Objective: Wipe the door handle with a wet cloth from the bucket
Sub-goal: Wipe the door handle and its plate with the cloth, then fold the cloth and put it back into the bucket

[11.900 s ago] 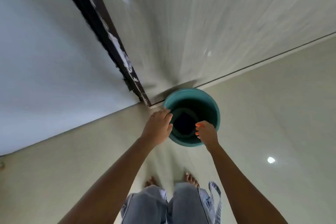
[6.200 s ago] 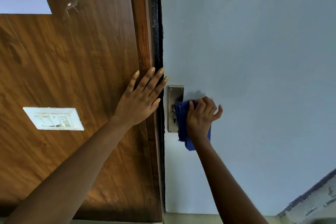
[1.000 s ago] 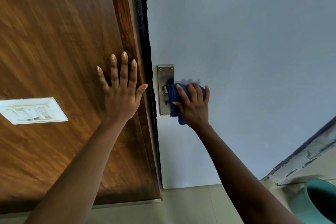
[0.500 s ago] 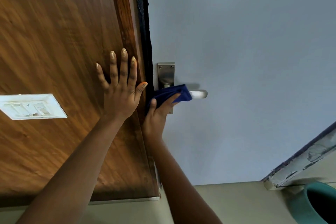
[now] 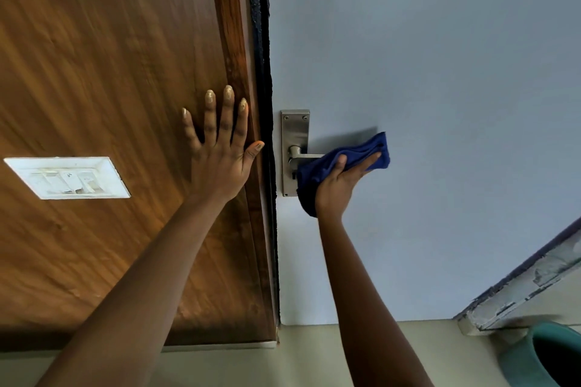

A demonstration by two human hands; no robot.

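Along the door handle [image 5: 303, 156], cloth [image 5: 342, 163] has slid rightward.

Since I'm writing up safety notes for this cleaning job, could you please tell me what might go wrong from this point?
1. The left hand lies flat on the brown wooden panel, thumb by the dark door gap; it could get pinched if the door shifts.
2. The right hand wraps the dark blue cloth over the silver lever handle; pressing down might unlatch the door.
3. The teal bucket on the floor could trip someone.
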